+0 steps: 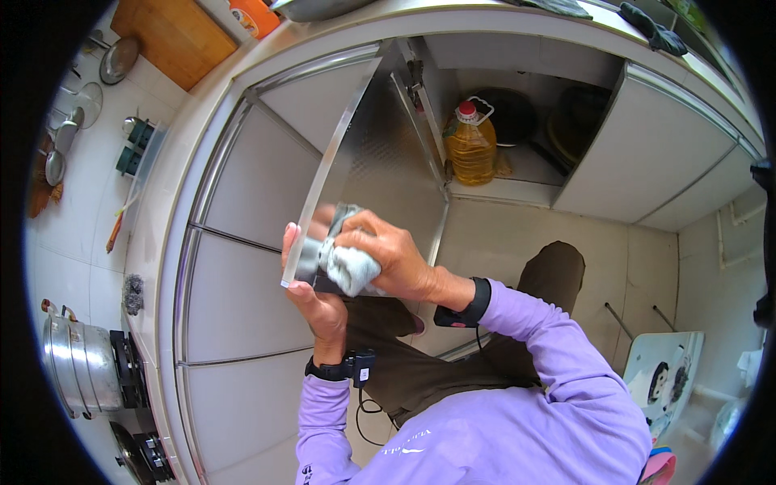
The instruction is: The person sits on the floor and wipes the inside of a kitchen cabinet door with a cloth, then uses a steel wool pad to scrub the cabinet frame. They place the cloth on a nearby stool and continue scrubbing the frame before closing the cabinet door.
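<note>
An open cabinet door (388,151) with a shiny metallic inner face stands out from the lower cupboard in front of me. My right hand (394,248) grips a bunched grey-white cloth (351,267) and presses it against that inner face near the free edge. Around the door's edge and lower corner wraps my left hand (315,303), its thumb on the near side and fingertips showing past the edge. The hand's reflection shows faintly in the metal. Inside the cupboard stands a plastic bottle of yellow cooking oil (471,145) with a red cap, beside dark pans (509,115).
Closed white cabinet doors (242,291) run along the left. On the left counter are a large metal pot (85,357) on a stove and a steel scouring pad (133,294). A wooden cutting board (173,39) leans at upper left. A folding stool (664,376) stands at right.
</note>
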Demonstrator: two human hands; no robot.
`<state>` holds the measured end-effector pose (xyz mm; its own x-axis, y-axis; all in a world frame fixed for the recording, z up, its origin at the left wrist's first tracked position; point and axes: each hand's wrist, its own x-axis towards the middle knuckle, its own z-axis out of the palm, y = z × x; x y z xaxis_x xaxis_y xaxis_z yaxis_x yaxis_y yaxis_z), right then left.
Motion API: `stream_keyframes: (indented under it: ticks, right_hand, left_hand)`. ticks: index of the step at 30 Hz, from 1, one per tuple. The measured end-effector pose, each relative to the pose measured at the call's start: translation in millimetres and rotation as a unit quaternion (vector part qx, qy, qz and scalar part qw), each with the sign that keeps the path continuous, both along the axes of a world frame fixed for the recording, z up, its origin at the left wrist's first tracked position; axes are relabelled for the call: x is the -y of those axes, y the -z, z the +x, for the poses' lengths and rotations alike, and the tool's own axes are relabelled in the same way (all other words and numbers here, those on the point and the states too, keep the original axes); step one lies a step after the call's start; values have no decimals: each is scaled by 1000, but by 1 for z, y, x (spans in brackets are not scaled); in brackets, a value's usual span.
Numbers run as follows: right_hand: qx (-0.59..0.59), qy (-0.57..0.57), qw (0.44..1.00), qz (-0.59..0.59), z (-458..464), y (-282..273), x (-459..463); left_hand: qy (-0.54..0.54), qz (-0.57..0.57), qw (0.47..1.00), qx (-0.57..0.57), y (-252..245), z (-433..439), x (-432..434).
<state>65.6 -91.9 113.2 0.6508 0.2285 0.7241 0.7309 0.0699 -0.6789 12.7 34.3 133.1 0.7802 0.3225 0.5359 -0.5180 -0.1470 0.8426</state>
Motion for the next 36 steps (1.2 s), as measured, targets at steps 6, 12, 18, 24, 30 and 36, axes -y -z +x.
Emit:
stream_keyframes:
  ticks: [6,12,18,24,30,36]
  right_hand:
    - [-68,107,982,143,53,12,11]
    - [-51,240,954,174,139,12,25]
    - [-42,248,957,148,185,78,18]
    - [-266,360,894,11,168,243,10]
    - [-507,327,783,-151,179,350,10]
    - [-594,293,684,-304,187,396,16]
  left_hand:
    - [-46,26,999,2,0,1,3]
    - [-101,38,994,16,8,1,3]
    - [-88,-36,995,8,10,-2,2]
    - [-190,-3,982,-12,15,-6,-3]
    - [-195,55,978,43,18,-15,-12]
    - [-337,82,937,47,19,-10,-19]
